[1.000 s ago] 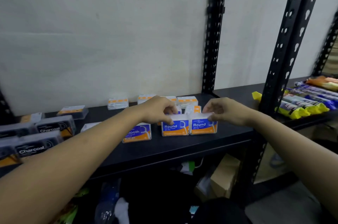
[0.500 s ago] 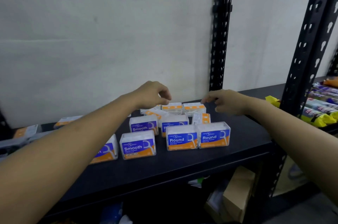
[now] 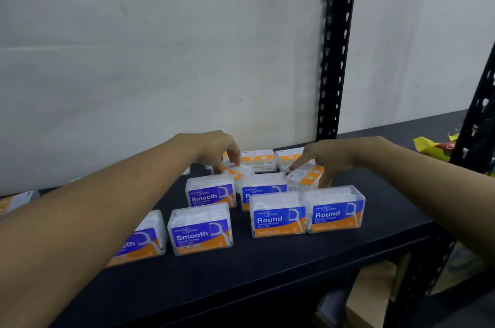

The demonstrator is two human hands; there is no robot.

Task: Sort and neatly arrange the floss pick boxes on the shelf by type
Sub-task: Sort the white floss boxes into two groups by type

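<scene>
Clear floss pick boxes with blue-and-orange labels stand on the black shelf. Two "Smooth" boxes stand one behind the other; a third is half hidden by my left arm. Two "Round" boxes stand side by side in front, with another behind them. My left hand pinches a tilted box further back. My right hand grips another tilted box. Two more boxes lie against the wall.
Black perforated shelf posts rise at the back and at the right. Yellow packets lie on the neighbouring shelf to the right. A cardboard box sits below the shelf. A white wall closes off the back.
Both hands left the two front "Round" boxes, moved to the back rows and took hold of two boxes there. The camera came closer and turned left.
</scene>
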